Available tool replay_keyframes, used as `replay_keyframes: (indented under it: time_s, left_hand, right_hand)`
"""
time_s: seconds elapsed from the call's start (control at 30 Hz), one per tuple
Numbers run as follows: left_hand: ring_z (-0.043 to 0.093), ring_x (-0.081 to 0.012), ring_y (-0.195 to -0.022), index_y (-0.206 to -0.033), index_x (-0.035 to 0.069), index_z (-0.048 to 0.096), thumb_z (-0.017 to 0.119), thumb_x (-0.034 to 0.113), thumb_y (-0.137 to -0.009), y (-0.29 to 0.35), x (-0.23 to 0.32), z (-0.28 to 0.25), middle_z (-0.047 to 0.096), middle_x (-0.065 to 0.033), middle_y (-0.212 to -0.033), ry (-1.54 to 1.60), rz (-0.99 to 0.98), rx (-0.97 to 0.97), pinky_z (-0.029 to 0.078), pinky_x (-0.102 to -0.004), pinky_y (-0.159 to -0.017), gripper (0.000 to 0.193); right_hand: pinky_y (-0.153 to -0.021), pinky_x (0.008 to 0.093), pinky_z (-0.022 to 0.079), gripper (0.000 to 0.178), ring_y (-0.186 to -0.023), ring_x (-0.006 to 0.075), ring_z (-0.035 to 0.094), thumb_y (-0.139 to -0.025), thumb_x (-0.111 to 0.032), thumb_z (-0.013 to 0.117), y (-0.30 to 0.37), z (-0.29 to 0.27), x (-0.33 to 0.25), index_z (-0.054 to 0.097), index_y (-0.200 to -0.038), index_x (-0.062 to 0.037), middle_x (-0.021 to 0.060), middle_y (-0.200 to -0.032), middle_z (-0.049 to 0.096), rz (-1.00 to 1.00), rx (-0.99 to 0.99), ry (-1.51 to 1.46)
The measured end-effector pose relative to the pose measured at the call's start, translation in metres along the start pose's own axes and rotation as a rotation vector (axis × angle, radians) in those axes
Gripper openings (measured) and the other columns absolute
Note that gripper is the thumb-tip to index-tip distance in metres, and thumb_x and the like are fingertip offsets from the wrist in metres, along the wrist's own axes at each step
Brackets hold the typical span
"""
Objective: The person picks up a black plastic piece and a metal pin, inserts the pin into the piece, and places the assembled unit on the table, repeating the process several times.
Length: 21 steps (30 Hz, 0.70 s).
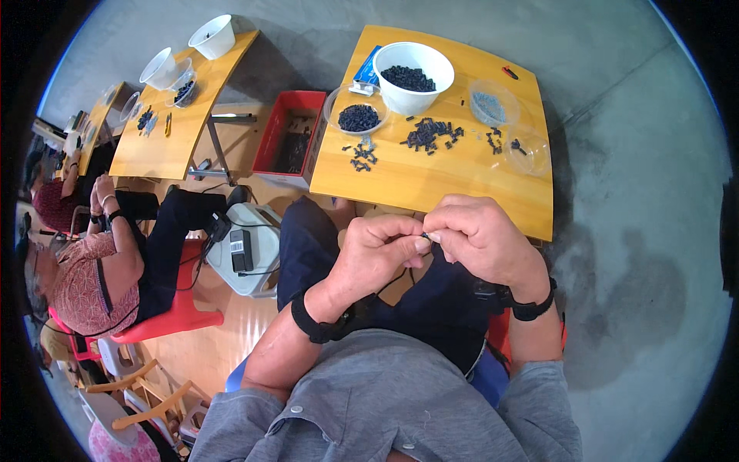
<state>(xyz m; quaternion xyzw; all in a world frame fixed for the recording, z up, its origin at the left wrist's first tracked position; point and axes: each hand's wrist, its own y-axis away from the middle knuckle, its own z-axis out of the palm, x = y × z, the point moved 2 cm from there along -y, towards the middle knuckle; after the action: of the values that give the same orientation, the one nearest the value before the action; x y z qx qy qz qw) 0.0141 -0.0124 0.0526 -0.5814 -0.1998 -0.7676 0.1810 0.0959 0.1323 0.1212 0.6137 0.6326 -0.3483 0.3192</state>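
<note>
Small dark piece (426, 236) sits between the fingertips of both hands in the head view, just in front of the table's near edge and over the lap. The left hand (377, 250) pinches it between thumb and index finger, and the right hand (479, 237) pinches from the other side, the fingertips nearly meeting; fingers cover most of its shape. Beyond them, the yellow wood-look tabletop (431, 177) shows a broad bare strip between its near edge and the loose heap of small black pieces (431, 135). Past its right edge spreads a smooth grey surface (631, 231); close by its left edge stands a red rectangular box (300, 98) with dark contents too blurred to identify. Among the containers, a large white round plastic tub (412, 105) holds many black pieces. Left of it, a clear round plastic bowl (329, 115) holds a dark mound, with a few loose pieces in front. To the right, another clear plastic bowl (479, 119) holds pale blue-grey bits, and a shallow clear round dish (540, 163) near the right edge holds a few dark pieces.
</note>
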Motion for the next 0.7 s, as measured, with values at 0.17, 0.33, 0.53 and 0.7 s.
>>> replay_keyframes:
  time_s: [0.17,0.33,0.53,0.7]
  left_hand:
    - [0.061,-0.0081,-0.065,-0.092,-0.004,0.066,0.064,0.003,-0.085,-0.002,-0.002,0.002,0.065,-0.0043,-0.074,-0.056,0.02,-0.055,0.051,-0.0211,-0.061,0.01]
    - [0.059,-0.0062,-0.063,-0.092,-0.002,0.066,0.061,0.006,-0.088,-0.003,-0.003,0.006,0.064,-0.0028,-0.072,0.061,-0.028,-0.004,0.049,-0.0196,-0.058,0.01]
    - [0.063,-0.0105,-0.066,-0.097,-0.004,0.065,0.061,0.004,-0.087,-0.007,0.0,-0.001,0.066,-0.0063,-0.082,0.129,-0.004,0.052,0.052,-0.0227,-0.061,0.012]
    - [0.064,-0.0108,-0.067,-0.096,-0.004,0.065,0.062,0.003,-0.087,-0.008,0.003,-0.002,0.066,-0.0063,-0.082,0.136,0.007,0.027,0.052,-0.0232,-0.061,0.012]
  right_hand:
    - [-0.061,0.0382,0.044,0.01,-0.068,0.0322,0.056,-0.077,-0.003,0.059,0.001,-0.005,-0.003,0.063,-0.086,-0.0006,0.0153,-0.072,0.055,-0.057,-0.032,0.098]
    - [-0.061,0.0373,0.045,0.012,-0.066,0.0307,0.056,-0.077,-0.003,0.06,-0.003,-0.006,0.002,0.063,-0.088,-0.0007,0.0144,-0.072,0.057,-0.086,-0.042,0.117]
    - [-0.056,0.0302,0.044,0.009,-0.062,0.0216,0.056,-0.079,0.002,0.059,0.0,0.006,0.006,0.061,-0.087,0.0001,0.0109,-0.071,0.057,0.204,0.162,-0.292]
    - [-0.054,0.0276,0.042,0.006,-0.061,0.0172,0.054,-0.08,0.004,0.059,0.002,0.012,0.016,0.059,-0.085,0.0005,0.0092,-0.069,0.055,-0.049,0.26,-0.144]
